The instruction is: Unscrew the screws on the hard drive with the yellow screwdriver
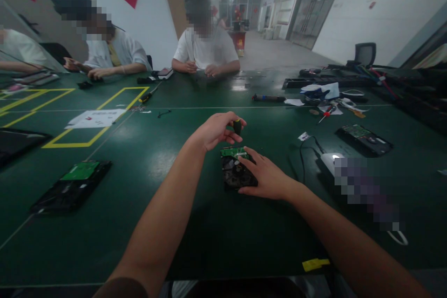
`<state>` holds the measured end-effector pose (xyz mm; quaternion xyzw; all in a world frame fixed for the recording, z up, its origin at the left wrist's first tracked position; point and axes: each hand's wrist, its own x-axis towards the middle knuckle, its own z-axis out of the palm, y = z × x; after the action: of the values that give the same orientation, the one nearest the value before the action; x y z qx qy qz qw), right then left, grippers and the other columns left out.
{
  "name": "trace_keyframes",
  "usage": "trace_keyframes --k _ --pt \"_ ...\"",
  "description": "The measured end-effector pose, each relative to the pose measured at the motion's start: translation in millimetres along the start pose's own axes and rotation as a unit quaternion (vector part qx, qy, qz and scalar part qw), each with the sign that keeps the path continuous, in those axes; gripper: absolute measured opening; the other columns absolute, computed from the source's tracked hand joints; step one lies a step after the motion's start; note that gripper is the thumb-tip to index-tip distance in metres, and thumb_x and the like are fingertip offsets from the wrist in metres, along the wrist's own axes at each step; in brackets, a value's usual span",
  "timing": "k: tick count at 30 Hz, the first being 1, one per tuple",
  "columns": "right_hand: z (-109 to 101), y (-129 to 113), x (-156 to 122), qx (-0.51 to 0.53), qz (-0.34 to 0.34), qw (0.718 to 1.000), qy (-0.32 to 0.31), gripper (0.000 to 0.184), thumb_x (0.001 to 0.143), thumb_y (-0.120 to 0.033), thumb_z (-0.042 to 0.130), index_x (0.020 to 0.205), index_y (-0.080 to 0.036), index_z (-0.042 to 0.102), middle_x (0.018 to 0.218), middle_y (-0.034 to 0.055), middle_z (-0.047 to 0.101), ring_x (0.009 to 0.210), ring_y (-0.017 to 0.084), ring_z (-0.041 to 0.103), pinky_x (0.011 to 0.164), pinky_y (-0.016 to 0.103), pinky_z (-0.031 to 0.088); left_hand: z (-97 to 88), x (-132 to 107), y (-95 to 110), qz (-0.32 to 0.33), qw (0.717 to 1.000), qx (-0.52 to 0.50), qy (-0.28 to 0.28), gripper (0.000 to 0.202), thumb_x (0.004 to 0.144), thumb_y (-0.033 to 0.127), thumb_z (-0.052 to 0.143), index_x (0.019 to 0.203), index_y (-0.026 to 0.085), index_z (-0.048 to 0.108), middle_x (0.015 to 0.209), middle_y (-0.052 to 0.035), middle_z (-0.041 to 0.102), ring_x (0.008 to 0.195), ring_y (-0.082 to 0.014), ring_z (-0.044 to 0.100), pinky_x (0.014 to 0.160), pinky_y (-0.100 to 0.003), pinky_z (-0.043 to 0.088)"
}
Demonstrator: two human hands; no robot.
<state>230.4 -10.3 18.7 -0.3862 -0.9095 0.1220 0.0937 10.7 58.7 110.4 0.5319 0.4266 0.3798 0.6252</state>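
A hard drive [234, 173] lies on the green table in front of me, its green circuit board [230, 152] facing up at the far end. My right hand [262, 172] grips the drive from its right side, thumb at the near edge and fingers over the board. Above the far end, my left hand [223, 131] holds a screwdriver [237, 126] by its dark handle with a yellow band. The fingers pinch that handle upright; the screwdriver's tip is hidden or too small to make out.
Other hard drives lie to the left [75, 186] and right [365, 139]. A pale device with a strap loop [400, 235] and a black cable [302, 163] sit right. Farther back are a red screwdriver [327, 112], gloves [321, 91] and paper [96, 118]. People sit across the table.
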Motion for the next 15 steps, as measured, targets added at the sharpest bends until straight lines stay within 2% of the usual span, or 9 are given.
trace_keyframes --k 8,12,15 --pt "0.5 0.5 1.4 -0.002 -0.002 1.0 0.004 0.095 0.08 -0.073 0.068 0.153 -0.019 0.041 0.166 0.0229 0.021 0.145 0.047 0.038 0.114 0.061 0.038 -2.3 5.3 -4.6 0.011 1.0 -0.008 0.013 0.026 0.09 0.035 0.056 0.102 0.016 0.068 0.102 -0.0127 0.072 0.063 -0.0176 0.071 0.051 -0.027 0.05" --pt "-1.8 -1.2 2.3 0.0 -0.016 1.0 0.015 0.093 0.08 -0.07 0.069 0.152 -0.019 0.042 0.164 0.0206 0.028 0.141 0.044 0.043 0.113 0.06 0.041 -1.1 5.9 -4.6 0.018 0.999 -0.016 0.033 0.022 0.093 0.034 0.054 0.105 0.019 0.065 0.1 -0.0111 0.074 0.065 -0.0192 0.073 0.053 -0.027 0.052" --pt "-2.8 -2.3 3.1 -0.004 -0.025 1.0 0.016 0.092 0.08 -0.069 0.07 0.152 -0.017 0.043 0.16 0.0207 0.033 0.139 0.043 0.046 0.113 0.059 0.042 -1.0 7.1 -5.6 0.018 0.999 -0.031 0.028 0.02 0.096 0.033 0.052 0.103 0.018 0.064 0.101 -0.0115 0.075 0.069 -0.0198 0.075 0.06 -0.029 0.056"
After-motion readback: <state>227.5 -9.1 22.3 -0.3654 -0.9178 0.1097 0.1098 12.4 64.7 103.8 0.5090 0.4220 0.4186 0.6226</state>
